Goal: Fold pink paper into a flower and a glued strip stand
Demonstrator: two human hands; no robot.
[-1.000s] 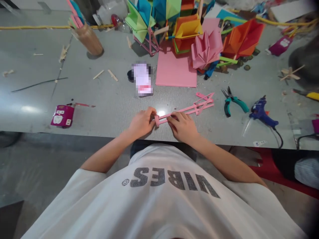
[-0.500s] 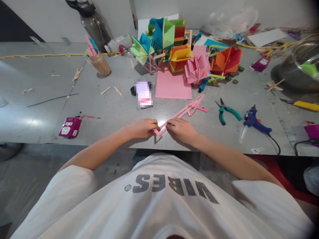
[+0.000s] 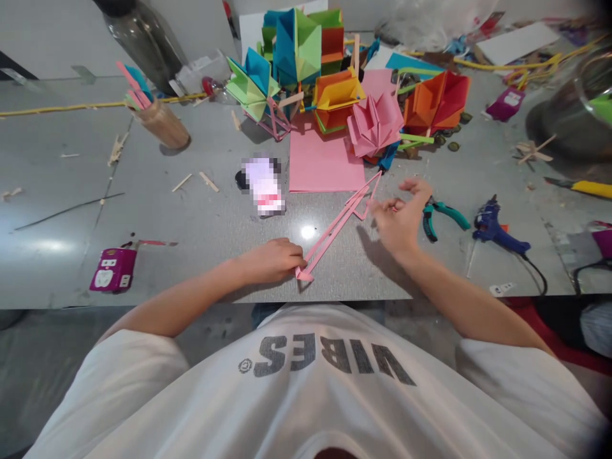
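Observation:
A long narrow frame of pink craft sticks (image 3: 329, 237) lies slanted on the grey table. My left hand (image 3: 275, 260) is closed on its near end, where a short pink piece sticks out past the fingers. My right hand (image 3: 404, 213) is off the frame, beside its far end, with fingers bent and apart. A bit of pink shows among those fingers; the hand hides most of it, and I see no firm hold on it. Just beyond the right hand lie teal-handled pliers (image 3: 444, 217), partly covered by it.
Pink sheet (image 3: 327, 162) and folded paper shapes (image 3: 375, 124) stand at the back. A phone (image 3: 262, 185) lies left of the frame. On the right are a blue glue gun (image 3: 500, 229) and a yellow-handled tool (image 3: 593, 188). A purple box (image 3: 112, 269) and a stick cup (image 3: 162, 124) are left.
My right hand has let go of the pink frame and moved right and away from me, over where a loose pink stick lay. My left hand keeps its hold. The view has shifted slightly.

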